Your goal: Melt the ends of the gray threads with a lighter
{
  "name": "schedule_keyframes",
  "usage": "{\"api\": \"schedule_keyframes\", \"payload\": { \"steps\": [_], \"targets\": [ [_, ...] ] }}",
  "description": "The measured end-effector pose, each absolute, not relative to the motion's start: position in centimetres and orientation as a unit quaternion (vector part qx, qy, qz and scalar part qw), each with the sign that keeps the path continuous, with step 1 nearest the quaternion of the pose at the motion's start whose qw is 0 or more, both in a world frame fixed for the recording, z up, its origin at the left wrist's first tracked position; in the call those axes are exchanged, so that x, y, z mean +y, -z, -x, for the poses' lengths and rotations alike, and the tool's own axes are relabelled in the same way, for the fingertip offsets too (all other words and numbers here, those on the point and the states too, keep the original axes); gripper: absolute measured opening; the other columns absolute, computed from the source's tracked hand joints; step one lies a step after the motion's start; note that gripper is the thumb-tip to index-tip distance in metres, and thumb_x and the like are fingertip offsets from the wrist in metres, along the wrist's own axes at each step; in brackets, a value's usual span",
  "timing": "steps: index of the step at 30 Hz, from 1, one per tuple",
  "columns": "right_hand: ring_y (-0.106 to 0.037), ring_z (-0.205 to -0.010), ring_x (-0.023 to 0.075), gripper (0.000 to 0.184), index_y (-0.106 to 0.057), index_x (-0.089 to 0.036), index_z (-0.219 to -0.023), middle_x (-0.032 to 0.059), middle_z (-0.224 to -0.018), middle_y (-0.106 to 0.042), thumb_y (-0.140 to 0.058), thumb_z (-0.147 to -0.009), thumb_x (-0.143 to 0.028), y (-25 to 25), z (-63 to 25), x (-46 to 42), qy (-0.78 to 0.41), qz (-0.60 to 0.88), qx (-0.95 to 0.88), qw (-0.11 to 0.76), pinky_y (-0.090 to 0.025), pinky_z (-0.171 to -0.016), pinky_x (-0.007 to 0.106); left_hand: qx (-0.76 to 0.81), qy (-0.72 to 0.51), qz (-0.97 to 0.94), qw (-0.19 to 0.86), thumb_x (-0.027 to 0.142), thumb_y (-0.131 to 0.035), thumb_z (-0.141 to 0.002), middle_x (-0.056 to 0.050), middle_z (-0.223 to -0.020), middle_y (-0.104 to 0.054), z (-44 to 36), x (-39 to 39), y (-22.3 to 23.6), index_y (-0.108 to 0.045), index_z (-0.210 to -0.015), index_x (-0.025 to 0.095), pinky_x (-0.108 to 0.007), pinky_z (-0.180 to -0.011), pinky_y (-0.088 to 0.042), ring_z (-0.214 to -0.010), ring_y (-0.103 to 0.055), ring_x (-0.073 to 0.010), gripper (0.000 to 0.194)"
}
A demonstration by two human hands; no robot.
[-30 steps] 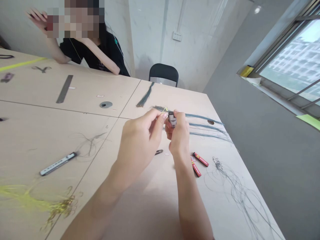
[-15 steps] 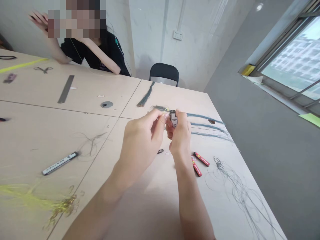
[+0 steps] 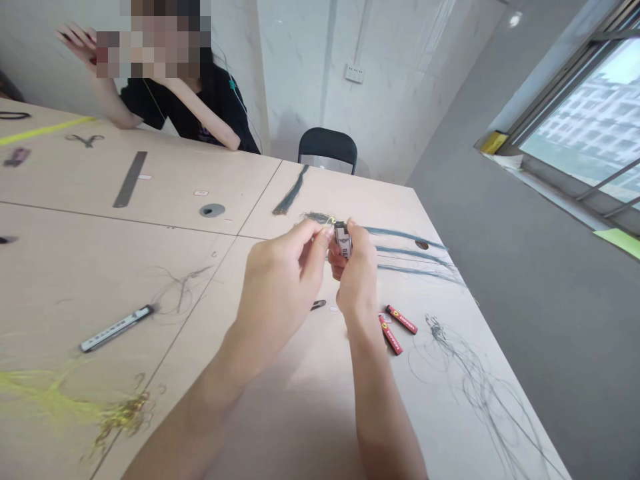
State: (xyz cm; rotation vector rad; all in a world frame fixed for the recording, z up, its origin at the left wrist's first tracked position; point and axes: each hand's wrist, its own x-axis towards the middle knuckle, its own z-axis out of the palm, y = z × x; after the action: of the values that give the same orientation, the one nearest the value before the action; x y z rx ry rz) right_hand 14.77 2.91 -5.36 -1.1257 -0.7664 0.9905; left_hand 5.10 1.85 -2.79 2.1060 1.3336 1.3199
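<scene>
My right hand (image 3: 358, 277) pinches a small grey-and-white rectangular tag (image 3: 343, 239) with printed lettering, upright between its fingers. My left hand (image 3: 280, 283) is raised close beside the tag, its fingertips pinching a thin yellow thread (image 3: 330, 221) that runs towards the tag's top end. Behind both hands, long dark teal fibre strands (image 3: 413, 252) lie across the pale wooden table (image 3: 310, 413). Two red printed tags (image 3: 401, 319) lie on the table just right of my right wrist. The underside of the small tag is partly hidden by my fingers.
A seated person (image 3: 200, 110) in a black top faces me across the table, one hand raised. A metal ruler (image 3: 130, 179), a grey-and-white utility knife (image 3: 117, 328), a tangle of yellow thread (image 3: 60, 393) and loose dark fibres (image 3: 480, 390) lie on the table. The table's right edge drops to a grey floor.
The tag and both hands have shifted slightly left, with the grips unchanged. The view rocks a little.
</scene>
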Motion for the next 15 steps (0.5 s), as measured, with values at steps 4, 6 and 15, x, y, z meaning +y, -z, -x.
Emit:
{"api": "schedule_keyframes", "payload": {
  "steps": [4, 6, 15],
  "targets": [
    [-0.044, -0.056, 0.013, 0.044, -0.044, -0.022, -0.063, -0.0009, -0.06, -0.047, -0.05, -0.09, -0.056, 5.2, -14.9, 2.76, -0.437, 0.507, -0.353, 0.653, -0.032, -0.048, 0.026, 0.477, -0.453, -0.735, 0.164, 0.024, -0.053, -0.097, 0.007, -0.052, -0.048, -5.11, 1.79, 2.71, -0.063, -0.075, 0.02, -0.023, -0.05, -0.031, -0.044, -0.038, -0.0073, 0.025],
    [-0.043, -0.055, 0.0132, 0.046, -0.043, -0.023, -0.062, -0.0011, -0.059, -0.046, -0.05, -0.09, -0.058, 5.11, -14.92, 2.62, -0.434, 0.515, -0.36, 0.645, -0.031, -0.048, 0.026, 0.479, -0.453, -0.734, 0.162, 0.024, -0.053, -0.097, 0.006, -0.052, -0.048, -5.1, 1.77, 2.7, -0.064, -0.075, 0.02, -0.023, -0.05, -0.031, -0.044, -0.037, -0.0077, 0.025],
    [-0.037, -0.053, 0.0117, 0.053, -0.039, -0.022, -0.06, -0.0024, -0.058, -0.041, -0.05, -0.091, -0.064, 4.97, -15.17, 2.63, -0.441, 0.508, -0.365, 0.643, -0.03, -0.049, 0.026, 0.477, -0.457, -0.73, 0.173, 0.023, -0.053, -0.096, 0.007, -0.051, -0.044, -5.03, 1.77, 2.68, -0.062, -0.074, 0.018, -0.023, -0.048, -0.027, -0.043, -0.031, -0.0064, 0.024]
  ]
}}
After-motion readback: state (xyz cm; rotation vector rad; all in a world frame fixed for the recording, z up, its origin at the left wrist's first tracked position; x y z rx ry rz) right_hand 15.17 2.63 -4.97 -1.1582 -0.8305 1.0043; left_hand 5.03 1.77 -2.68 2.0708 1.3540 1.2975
